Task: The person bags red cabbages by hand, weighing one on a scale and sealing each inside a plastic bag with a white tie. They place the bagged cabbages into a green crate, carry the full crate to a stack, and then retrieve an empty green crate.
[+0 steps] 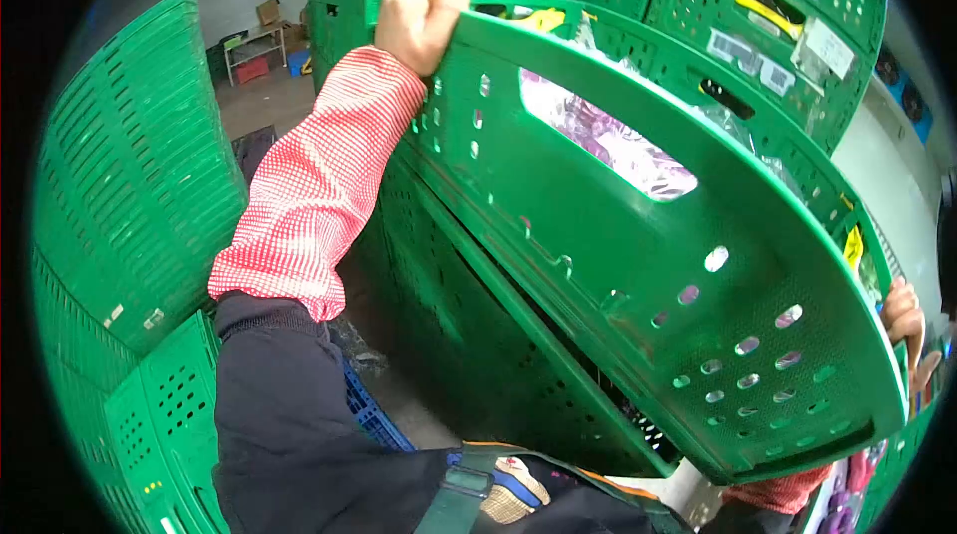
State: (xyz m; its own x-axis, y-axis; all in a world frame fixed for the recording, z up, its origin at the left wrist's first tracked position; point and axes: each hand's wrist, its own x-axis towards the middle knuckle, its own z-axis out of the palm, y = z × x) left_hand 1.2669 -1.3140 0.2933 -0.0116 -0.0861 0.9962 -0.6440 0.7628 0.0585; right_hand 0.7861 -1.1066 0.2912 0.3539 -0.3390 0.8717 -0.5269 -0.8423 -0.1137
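Observation:
A large green crate fills the middle and right, tilted, with purple-and-white contents in clear wrap showing through its handle slot. My left hand grips its upper left corner, fingers closed over the rim. At the far right edge, my right hand has its fingers curled round the crate's other end; part of it is hidden behind the crate wall. Another green crate lies directly beneath the held one. Red-and-white checked sleeves cover my forearms.
Stacked green crates with labels and yellow tags rise behind. At left stands a tall stack of green crates. A blue crate is low near my left arm. A small table with boxes stands far back.

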